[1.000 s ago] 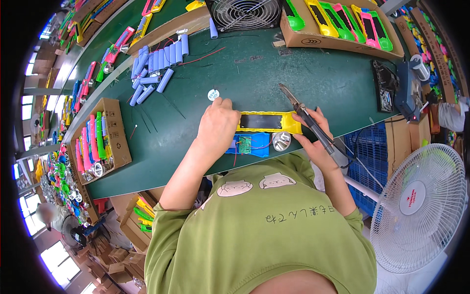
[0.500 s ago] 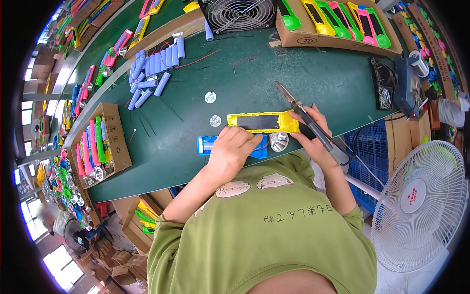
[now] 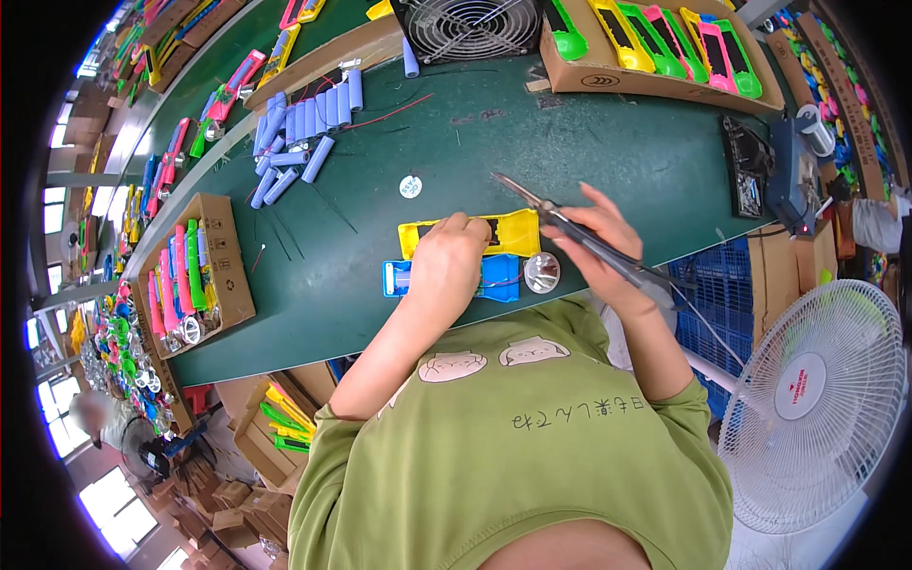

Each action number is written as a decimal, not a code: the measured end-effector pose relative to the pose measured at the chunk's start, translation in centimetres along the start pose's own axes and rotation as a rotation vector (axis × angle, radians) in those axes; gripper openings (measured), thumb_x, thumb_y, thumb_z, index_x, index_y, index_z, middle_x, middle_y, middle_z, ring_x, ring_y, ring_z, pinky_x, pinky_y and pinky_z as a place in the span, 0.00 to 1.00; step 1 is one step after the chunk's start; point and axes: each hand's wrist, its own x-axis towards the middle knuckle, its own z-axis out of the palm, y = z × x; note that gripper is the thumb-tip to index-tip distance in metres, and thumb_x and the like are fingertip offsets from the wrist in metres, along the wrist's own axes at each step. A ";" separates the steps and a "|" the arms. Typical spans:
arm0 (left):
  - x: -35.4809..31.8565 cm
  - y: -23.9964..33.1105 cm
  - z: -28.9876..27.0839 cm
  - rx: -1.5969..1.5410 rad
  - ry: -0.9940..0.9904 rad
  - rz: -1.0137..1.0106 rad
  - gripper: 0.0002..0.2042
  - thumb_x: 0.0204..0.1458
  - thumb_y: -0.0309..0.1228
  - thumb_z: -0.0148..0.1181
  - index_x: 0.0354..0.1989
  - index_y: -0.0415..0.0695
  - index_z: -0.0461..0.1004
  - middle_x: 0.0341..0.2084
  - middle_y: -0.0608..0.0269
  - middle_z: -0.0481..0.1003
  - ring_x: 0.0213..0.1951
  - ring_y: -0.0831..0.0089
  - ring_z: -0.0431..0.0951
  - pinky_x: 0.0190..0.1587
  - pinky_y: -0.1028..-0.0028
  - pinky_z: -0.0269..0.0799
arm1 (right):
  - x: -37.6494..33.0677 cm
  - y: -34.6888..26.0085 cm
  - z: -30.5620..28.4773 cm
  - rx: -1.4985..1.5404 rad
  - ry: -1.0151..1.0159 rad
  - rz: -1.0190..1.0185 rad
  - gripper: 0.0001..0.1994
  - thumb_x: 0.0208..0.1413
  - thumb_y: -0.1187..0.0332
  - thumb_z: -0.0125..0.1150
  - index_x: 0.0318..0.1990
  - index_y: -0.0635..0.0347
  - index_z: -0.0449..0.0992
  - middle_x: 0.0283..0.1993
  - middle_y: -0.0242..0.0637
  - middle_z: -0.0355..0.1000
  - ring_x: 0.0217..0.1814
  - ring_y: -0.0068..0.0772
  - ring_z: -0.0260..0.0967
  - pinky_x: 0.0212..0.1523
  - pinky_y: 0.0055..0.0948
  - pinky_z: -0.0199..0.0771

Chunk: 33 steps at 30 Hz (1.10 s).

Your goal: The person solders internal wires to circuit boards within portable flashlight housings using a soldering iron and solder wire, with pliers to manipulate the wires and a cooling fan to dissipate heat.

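Observation:
My left hand [image 3: 451,261] lies with curled fingers across a yellow torch shell [image 3: 518,231] and the blue torch shell [image 3: 502,277] just in front of it; its fingertips press on the yellow shell. My right hand [image 3: 600,237] grips a long thin soldering iron [image 3: 556,218]. The iron's tip points up and left, above the yellow shell's right end. A silver reflector cup [image 3: 541,274] sits at the blue shell's right end. Farther back on the green table [image 3: 589,142] lies a small white disc [image 3: 409,186].
Several blue cylindrical cells [image 3: 294,133] lie at the back left. A cardboard box of coloured shells [image 3: 665,43] and a black fan [image 3: 465,24] stand at the back. Another box of parts [image 3: 195,275] sits left. A soldering station [image 3: 760,176] is right, a white floor fan [image 3: 807,408] beside me.
My left hand dropped from the yellow shell to the blue one, then moved back up across both. A second white disc seen half a second ago is now out of sight. The right hand barely shifted.

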 end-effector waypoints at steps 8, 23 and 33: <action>0.5 0.1 0.3 0.158 -0.081 0.016 0.01 0.42 0.23 0.55 0.24 0.41 0.73 0.21 0.56 0.70 0.28 0.60 0.73 0.32 0.65 0.68 | -1.1 -1.0 -1.3 0.623 0.260 0.479 0.09 0.46 0.77 0.61 0.35 0.71 0.72 0.34 0.41 0.72 0.30 0.29 0.73 0.31 0.23 0.75; 0.7 0.2 0.3 0.136 -0.056 0.002 0.02 0.42 0.23 0.54 0.21 0.40 0.72 0.21 0.56 0.70 0.27 0.59 0.73 0.31 0.64 0.69 | -2.0 0.5 0.8 0.702 0.251 0.591 0.09 0.47 0.77 0.61 0.36 0.71 0.70 0.33 0.41 0.72 0.29 0.26 0.73 0.31 0.21 0.75; 0.7 0.1 0.4 0.150 -0.045 -0.005 0.02 0.42 0.24 0.55 0.21 0.40 0.73 0.21 0.56 0.71 0.27 0.59 0.74 0.31 0.65 0.69 | -2.8 -1.4 0.4 0.615 0.329 0.484 0.09 0.48 0.79 0.59 0.37 0.71 0.70 0.34 0.43 0.73 0.29 0.27 0.74 0.30 0.20 0.75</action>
